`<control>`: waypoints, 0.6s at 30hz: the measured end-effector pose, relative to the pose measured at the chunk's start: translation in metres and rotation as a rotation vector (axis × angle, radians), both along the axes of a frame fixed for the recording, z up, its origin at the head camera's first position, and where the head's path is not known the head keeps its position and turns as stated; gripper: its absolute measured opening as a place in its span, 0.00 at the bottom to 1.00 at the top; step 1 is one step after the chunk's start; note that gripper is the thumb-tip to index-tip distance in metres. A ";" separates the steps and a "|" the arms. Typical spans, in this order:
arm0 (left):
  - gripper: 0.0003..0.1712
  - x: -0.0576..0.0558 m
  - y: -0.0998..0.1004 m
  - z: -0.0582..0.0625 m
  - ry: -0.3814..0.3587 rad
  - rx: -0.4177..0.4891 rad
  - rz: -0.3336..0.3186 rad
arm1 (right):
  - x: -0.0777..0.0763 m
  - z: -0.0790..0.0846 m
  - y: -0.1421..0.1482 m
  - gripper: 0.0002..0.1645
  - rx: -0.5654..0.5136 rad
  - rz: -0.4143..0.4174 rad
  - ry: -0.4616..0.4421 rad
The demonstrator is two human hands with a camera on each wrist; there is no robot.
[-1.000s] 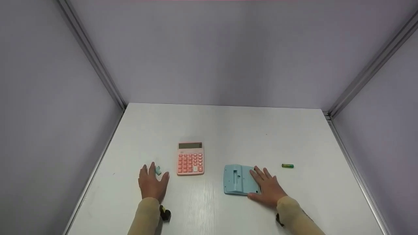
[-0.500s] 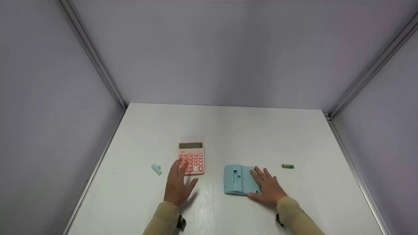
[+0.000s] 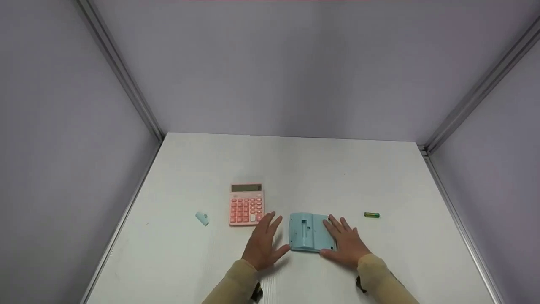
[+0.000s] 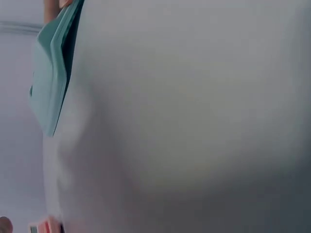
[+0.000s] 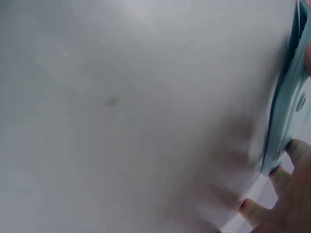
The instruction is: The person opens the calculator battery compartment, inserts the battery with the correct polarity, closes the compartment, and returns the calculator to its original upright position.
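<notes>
A light blue calculator (image 3: pixel 312 232) lies back side up in the head view, an open slot in its raised left part. My right hand (image 3: pixel 346 245) rests on its right part with fingers spread, the thumb by the near edge. In the right wrist view, fingertips (image 5: pixel 280 175) touch the calculator's edge. Just left of it my left hand (image 3: pixel 263 248) hovers over the table, fingers extended and holding nothing. The left thumb is close to the calculator's near left corner; contact cannot be told. A pink calculator (image 3: pixel 246 205) lies face up beyond the left fingers.
A small light blue piece (image 3: pixel 202 218), like a battery cover, lies left of the pink calculator. A green battery (image 3: pixel 371 215) lies to the right. Grey panels (image 3: pixel 270 67) enclose the white table (image 3: pixel 211 156) at the back and sides.
My left hand has left the small blue piece and moved right, past the pink calculator, to the blue calculator's left side. My right hand has stayed on the blue calculator.
</notes>
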State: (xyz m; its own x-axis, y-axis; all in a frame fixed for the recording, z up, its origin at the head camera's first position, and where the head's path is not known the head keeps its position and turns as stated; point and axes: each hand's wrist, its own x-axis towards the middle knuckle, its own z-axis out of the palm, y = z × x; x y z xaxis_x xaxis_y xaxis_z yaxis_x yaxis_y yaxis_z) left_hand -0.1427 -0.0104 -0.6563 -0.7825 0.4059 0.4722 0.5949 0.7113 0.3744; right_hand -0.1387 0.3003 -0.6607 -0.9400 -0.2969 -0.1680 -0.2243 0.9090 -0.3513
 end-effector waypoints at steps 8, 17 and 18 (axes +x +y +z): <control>0.60 -0.004 0.026 -0.016 -0.200 -0.046 -0.077 | 0.002 -0.008 -0.002 0.61 0.001 0.000 0.025; 0.66 -0.016 0.040 -0.018 -0.430 -0.166 -0.050 | 0.001 -0.002 0.000 0.60 -0.016 -0.002 0.042; 0.66 -0.017 0.041 -0.018 -0.434 -0.189 -0.050 | 0.001 -0.001 0.000 0.60 -0.014 -0.006 0.038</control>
